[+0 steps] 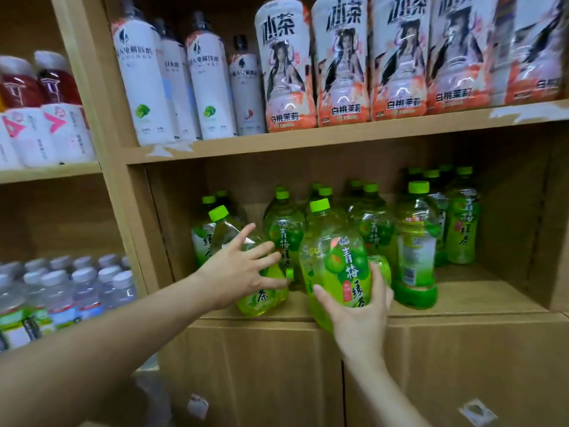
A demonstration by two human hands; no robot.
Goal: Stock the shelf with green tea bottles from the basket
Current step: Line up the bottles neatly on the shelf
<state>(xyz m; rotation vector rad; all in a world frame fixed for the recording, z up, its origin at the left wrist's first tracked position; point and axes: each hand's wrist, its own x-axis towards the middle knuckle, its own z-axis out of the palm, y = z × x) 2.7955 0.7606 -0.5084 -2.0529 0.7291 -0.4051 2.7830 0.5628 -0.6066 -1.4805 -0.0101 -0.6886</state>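
Right now you're mid-placement: your right hand (357, 306) grips a green tea bottle (334, 260) at the shelf (468, 295) front edge, your left hand (243, 266) spread open against a tilted bottle (237, 257), so next seat yours upright in the gap between.

The near green tea bottle (335, 266) read 青梅绿茶. Upper-shelf peach bottles (289, 66) read 小茶 and 白桃茉莉. White bottles' (144, 84) text stayed blurred.

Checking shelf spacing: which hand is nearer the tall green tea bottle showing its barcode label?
Right. The right hand grips a bottle immediately left of the barcode bottle; the open left hand is farther left.
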